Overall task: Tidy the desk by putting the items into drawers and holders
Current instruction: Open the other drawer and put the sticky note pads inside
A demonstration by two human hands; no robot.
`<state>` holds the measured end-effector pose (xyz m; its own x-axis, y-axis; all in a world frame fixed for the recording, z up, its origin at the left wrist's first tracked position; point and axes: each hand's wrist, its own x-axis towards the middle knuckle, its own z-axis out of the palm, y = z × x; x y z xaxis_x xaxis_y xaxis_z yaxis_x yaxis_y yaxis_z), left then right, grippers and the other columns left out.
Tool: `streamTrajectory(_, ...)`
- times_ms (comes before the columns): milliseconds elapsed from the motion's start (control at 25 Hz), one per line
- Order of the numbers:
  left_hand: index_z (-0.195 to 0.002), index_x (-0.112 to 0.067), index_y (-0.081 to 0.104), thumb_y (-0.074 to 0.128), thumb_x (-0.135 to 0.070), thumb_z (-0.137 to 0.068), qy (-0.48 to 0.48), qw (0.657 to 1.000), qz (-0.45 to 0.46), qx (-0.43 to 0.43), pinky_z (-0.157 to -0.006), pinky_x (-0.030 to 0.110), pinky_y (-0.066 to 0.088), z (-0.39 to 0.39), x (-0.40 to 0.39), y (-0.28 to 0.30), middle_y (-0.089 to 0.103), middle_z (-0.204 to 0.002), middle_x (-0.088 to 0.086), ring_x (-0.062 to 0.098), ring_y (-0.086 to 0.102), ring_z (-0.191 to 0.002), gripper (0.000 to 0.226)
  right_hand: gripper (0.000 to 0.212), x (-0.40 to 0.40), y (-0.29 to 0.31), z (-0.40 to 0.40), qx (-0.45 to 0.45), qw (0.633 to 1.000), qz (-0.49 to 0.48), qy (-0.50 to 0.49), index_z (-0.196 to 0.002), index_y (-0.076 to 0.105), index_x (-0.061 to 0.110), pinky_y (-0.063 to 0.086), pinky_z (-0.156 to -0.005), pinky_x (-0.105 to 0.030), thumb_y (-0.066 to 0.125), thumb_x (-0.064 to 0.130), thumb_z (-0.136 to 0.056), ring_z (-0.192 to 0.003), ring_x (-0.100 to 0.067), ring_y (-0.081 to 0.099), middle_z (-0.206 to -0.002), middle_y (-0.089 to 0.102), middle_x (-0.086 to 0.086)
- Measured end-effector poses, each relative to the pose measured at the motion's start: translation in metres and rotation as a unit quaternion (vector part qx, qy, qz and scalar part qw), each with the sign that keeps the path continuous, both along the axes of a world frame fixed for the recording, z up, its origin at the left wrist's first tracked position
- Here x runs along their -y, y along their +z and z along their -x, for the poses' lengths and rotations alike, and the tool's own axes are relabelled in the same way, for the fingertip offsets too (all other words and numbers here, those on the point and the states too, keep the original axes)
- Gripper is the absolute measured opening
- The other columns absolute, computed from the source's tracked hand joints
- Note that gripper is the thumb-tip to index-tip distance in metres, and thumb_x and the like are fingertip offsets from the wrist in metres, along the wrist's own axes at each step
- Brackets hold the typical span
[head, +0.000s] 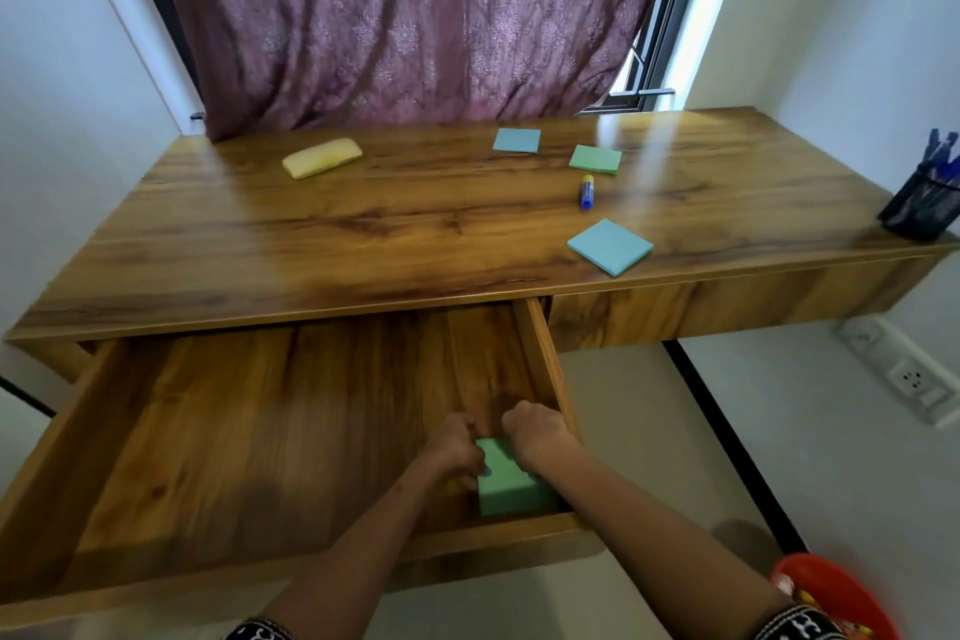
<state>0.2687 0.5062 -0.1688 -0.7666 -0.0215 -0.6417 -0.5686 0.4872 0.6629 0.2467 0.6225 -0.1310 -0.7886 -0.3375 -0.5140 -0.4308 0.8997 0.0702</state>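
Head view, green pad (506, 486) between left hand (457, 447) and right hand (535, 437), both grips grasping it

Fingertips of both hands (457, 447) hidden behind the green pad (506, 486)

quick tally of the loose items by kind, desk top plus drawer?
Blue sticky pads: 2
Green sticky pads: 2, one on the desk, one in the drawer between both hands
Glue stick: 1
Yellow eraser-like block: 1
Total: 6
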Motion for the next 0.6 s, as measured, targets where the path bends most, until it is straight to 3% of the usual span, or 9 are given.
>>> streamTrajectory(80, -0.103, -0.015, 0.056, 0.073, -0.003, -0.074, -0.039, 0.997, 0.066, -0.027, -0.080, 0.034, 0.058, 0.005, -0.001, -0.008, 0.059, -0.107, 0.003, 0.022, 0.063, -0.100, 0.035, 0.038, 0.000, -0.004, 0.002, 0.007, 1.000, -0.006, -0.006, -0.126, 0.054, 0.002, 0.049, -0.096, -0.037, 0.055, -0.002, -0.088, -0.121, -0.030, 0.054, -0.131, 0.053, -0.013)
streamTrajectory(200, -0.113, -0.016, 0.055, 0.080, -0.015, -0.069, -0.112, 0.975, 0.190, -0.040, -0.086, 0.029, 0.052, 0.010, -0.007, -0.003, 0.057, -0.116, 0.000, 0.017, 0.056, -0.106, 0.051, 0.041, -0.001, 0.005, 0.010, 0.029, 0.998, 0.050, -0.032, -0.120, 0.057, 0.004, 0.049, -0.096, -0.038, 0.069, 0.006, -0.081, -0.117, -0.030, 0.055, -0.125, 0.055, -0.012)
streamTrajectory(280, -0.112, -0.013, 0.055, 0.080, -0.016, -0.069, -0.138, 0.965, 0.221, -0.028, -0.077, 0.026, 0.054, 0.022, -0.011, 0.018, 0.059, -0.112, 0.002, 0.019, 0.060, -0.102, 0.049, 0.034, -0.008, 0.023, 0.027, 0.054, 0.985, 0.144, -0.079, -0.111, 0.060, 0.007, 0.050, -0.092, -0.036, 0.072, 0.015, -0.080, -0.109, -0.027, 0.059, -0.115, 0.059, -0.012)
streamTrajectory(440, -0.101, -0.004, 0.067, 0.071, -0.015, -0.080, -0.097, 0.984, 0.128, -0.078, -0.052, 0.019, 0.051, 0.064, -0.016, 0.080, 0.067, -0.087, 0.007, 0.015, 0.067, -0.070, 0.024, 0.019, -0.047, 0.069, 0.082, -0.013, 0.946, 0.295, -0.134, -0.087, 0.066, 0.012, 0.053, -0.075, -0.029, 0.070, 0.029, -0.081, -0.084, -0.018, 0.063, -0.088, 0.066, -0.004)
streamTrajectory(520, -0.101, -0.006, 0.066, 0.071, -0.020, -0.081, -0.064, 0.980, 0.103, -0.158, -0.054, 0.018, 0.051, 0.080, -0.027, 0.106, 0.067, -0.089, 0.006, 0.012, 0.063, -0.068, 0.025, 0.015, -0.072, 0.083, 0.110, -0.074, 0.911, 0.359, -0.190, -0.079, 0.063, 0.014, 0.053, -0.076, -0.029, 0.070, 0.027, -0.082, -0.083, -0.016, 0.063, -0.085, 0.067, -0.003)
streamTrajectory(600, -0.101, -0.009, 0.066, 0.073, -0.024, -0.078, -0.010, 0.967, 0.079, -0.244, -0.069, 0.026, 0.058, 0.097, -0.044, 0.119, 0.068, -0.092, 0.006, 0.015, 0.066, -0.078, 0.029, 0.023, -0.096, 0.084, 0.140, -0.144, 0.872, 0.391, -0.258, -0.093, 0.062, 0.013, 0.047, -0.078, -0.028, 0.072, 0.029, -0.080, -0.096, -0.020, 0.060, -0.099, 0.066, -0.006)
